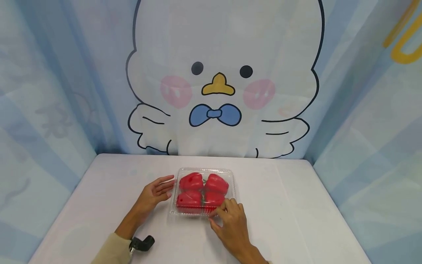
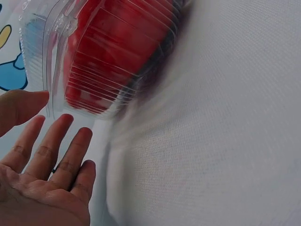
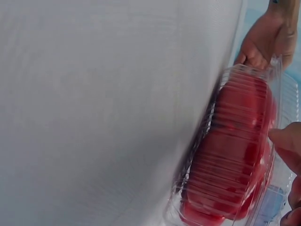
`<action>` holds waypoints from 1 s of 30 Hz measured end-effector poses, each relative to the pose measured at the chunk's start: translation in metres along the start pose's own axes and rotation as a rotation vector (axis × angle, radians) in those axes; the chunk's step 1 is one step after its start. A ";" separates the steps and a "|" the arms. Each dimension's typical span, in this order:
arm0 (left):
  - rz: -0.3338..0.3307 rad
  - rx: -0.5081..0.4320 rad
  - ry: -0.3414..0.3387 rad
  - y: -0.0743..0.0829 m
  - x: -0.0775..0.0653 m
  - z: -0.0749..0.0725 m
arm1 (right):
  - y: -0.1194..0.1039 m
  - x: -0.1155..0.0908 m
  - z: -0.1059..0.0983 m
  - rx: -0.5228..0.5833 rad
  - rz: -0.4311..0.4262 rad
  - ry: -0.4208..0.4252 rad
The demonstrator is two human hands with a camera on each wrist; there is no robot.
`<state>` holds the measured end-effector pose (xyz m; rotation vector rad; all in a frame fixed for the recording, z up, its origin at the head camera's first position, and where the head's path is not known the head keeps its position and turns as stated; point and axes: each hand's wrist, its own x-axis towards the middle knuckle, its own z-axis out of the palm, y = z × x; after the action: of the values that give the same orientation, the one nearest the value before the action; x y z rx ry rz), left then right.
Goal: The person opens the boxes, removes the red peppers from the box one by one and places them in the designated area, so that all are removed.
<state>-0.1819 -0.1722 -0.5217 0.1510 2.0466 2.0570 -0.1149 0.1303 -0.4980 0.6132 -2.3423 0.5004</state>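
Note:
A clear plastic clamshell box (image 1: 232, 183) stands on the table with its lid over several red bell peppers (image 1: 215, 183). Green stems show near the middle. At the box's left side is my left hand (image 1: 152, 196), fingers extended and slightly spread. In the left wrist view its thumb (image 2: 28, 109) overlaps the box rim, and the other fingertips are just below the corner. My right hand (image 1: 232, 223) is at the front right corner, its thumb and index finger pinching the front rim. Its other fingers curl in the right wrist view.
A white cloth covers the table (image 1: 280, 216). Behind it hangs a curtain (image 1: 221, 44) printed with a white bird, and blue curtains (image 1: 49, 91) close off both sides. A black strap mount (image 1: 143, 243) sticks out from the left wrist by the beige sleeve (image 1: 113, 251).

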 end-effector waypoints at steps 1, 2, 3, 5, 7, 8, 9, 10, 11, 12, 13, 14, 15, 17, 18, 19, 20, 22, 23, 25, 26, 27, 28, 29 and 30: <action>0.000 -0.004 -0.003 0.000 0.000 0.000 | 0.000 0.000 0.000 -0.003 0.002 -0.004; -0.001 -0.008 -0.005 0.000 -0.001 0.001 | 0.000 -0.001 -0.001 -0.002 0.003 -0.005; 0.001 -0.009 -0.007 0.000 -0.001 0.001 | 0.000 -0.001 -0.001 0.001 0.004 -0.006; 0.003 -0.014 -0.015 0.000 -0.001 0.002 | 0.000 -0.001 -0.002 0.005 0.004 -0.001; 0.007 -0.014 -0.021 0.000 -0.001 0.003 | 0.001 -0.001 -0.003 0.011 0.003 0.008; 0.008 -0.015 -0.023 0.000 -0.001 0.003 | 0.001 -0.001 -0.003 0.010 0.002 0.011; 0.008 -0.015 -0.024 0.000 -0.001 0.004 | 0.002 0.000 -0.003 0.006 -0.001 0.012; 0.005 -0.017 -0.025 0.000 -0.001 0.004 | 0.002 0.000 -0.003 0.000 -0.004 0.011; 0.004 -0.017 -0.026 0.001 0.000 0.004 | 0.003 0.001 -0.003 -0.004 -0.005 0.008; 0.002 -0.017 -0.024 0.001 0.000 0.004 | 0.003 0.002 -0.003 -0.009 -0.005 0.004; 0.000 -0.015 -0.021 0.001 0.000 0.005 | 0.004 0.002 -0.003 -0.012 -0.003 -0.001; -0.002 -0.013 -0.016 0.002 0.001 0.005 | 0.004 0.004 -0.002 -0.011 0.002 -0.008; -0.003 -0.011 -0.014 0.002 0.001 0.005 | 0.004 0.005 -0.003 -0.007 0.009 -0.013; -0.002 -0.001 -0.012 0.002 0.002 0.005 | 0.004 0.007 -0.003 0.002 0.031 -0.034; -0.002 0.002 -0.008 0.002 0.003 0.005 | 0.004 0.008 -0.003 0.006 0.043 -0.045; -0.002 0.005 -0.005 0.003 0.003 0.005 | 0.004 0.009 -0.003 0.008 0.055 -0.058; -0.001 0.006 -0.006 0.003 0.003 0.005 | 0.004 0.010 -0.004 0.009 0.068 -0.071; 0.004 0.004 -0.012 0.003 0.004 0.006 | 0.005 0.012 -0.004 0.002 0.088 -0.102; 0.006 0.002 -0.012 0.003 0.005 0.006 | 0.006 0.013 -0.004 0.000 0.096 -0.113; 0.007 -0.001 -0.011 0.003 0.006 0.008 | 0.007 0.014 -0.005 -0.006 0.106 -0.134; 0.004 0.000 -0.010 0.004 0.006 0.008 | 0.007 0.015 -0.006 -0.006 0.108 -0.142; 0.001 0.000 -0.005 0.003 0.006 0.009 | 0.008 0.016 -0.006 -0.009 0.108 -0.153; -0.004 0.004 0.001 0.004 0.006 0.010 | 0.008 0.016 -0.006 -0.012 0.106 -0.162; -0.009 0.008 0.008 0.003 0.007 0.010 | 0.009 0.016 -0.006 -0.017 0.102 -0.173; -0.014 0.011 0.013 0.003 0.007 0.010 | 0.009 0.017 -0.006 -0.025 0.098 -0.187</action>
<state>-0.1862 -0.1607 -0.5188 0.1248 2.0605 2.0442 -0.1279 0.1358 -0.4840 0.5557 -2.5613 0.4742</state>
